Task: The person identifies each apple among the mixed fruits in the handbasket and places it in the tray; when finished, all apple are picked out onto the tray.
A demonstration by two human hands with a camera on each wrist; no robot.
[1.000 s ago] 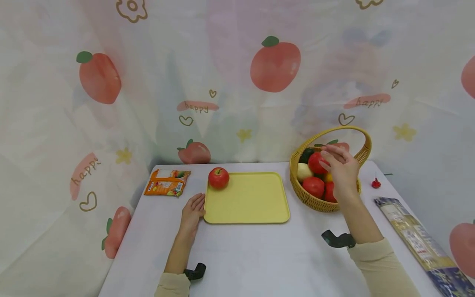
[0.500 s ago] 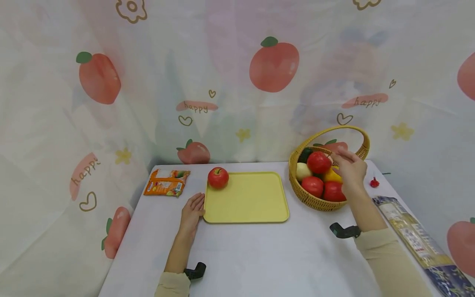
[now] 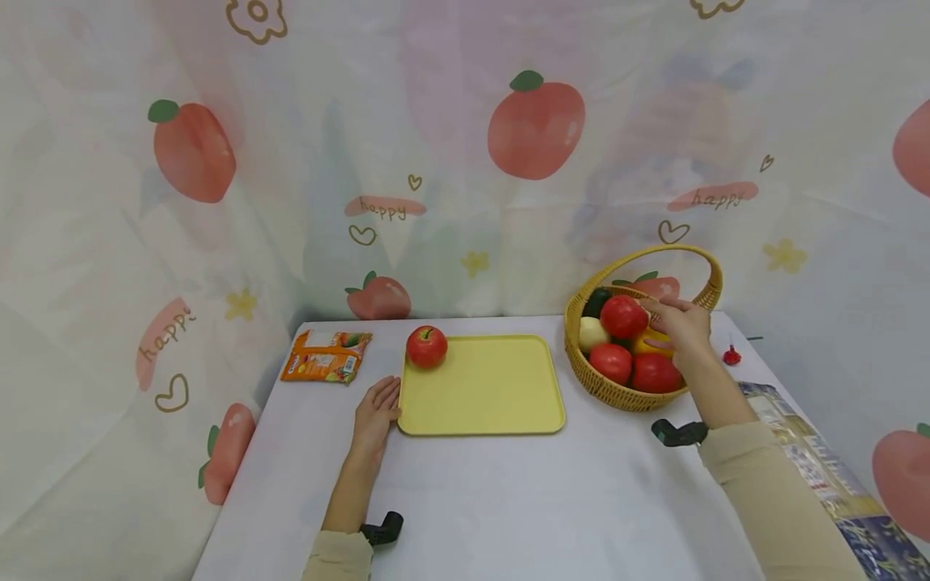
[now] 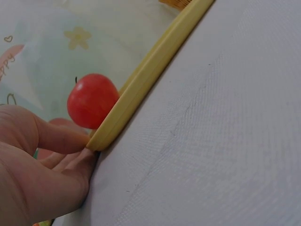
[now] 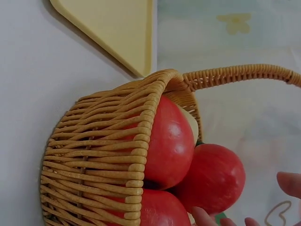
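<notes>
On the yellow tray's [image 3: 483,395] far left corner sits a red apple [image 3: 427,347], also visible in the left wrist view [image 4: 93,100]. The left hand [image 3: 374,413] touches the tray's left edge, its fingers fairly straight. Over the right side of a wicker basket [image 3: 613,394] hovers the right hand [image 3: 685,327], thumb and fingers apart, beside a yellow item [image 3: 647,343] that it partly covers. Around that lie several red fruits or vegetables [image 3: 624,317], a pale round one [image 3: 592,333] and a dark green one [image 3: 597,303]. In the right wrist view the fingertips [image 5: 204,217] are near the red ones.
An orange packet [image 3: 324,357] lies left of the tray. Right of the basket are a small red object [image 3: 731,355] and a long patterned package [image 3: 806,452], partly behind the right sleeve. The basket's tall handle [image 3: 657,250] arches over it. A printed curtain hangs behind the table.
The right hand has shifted right and slightly down over the basket, uncovering more of the red items and the yellow one. The left hand stays at the tray's edge.
</notes>
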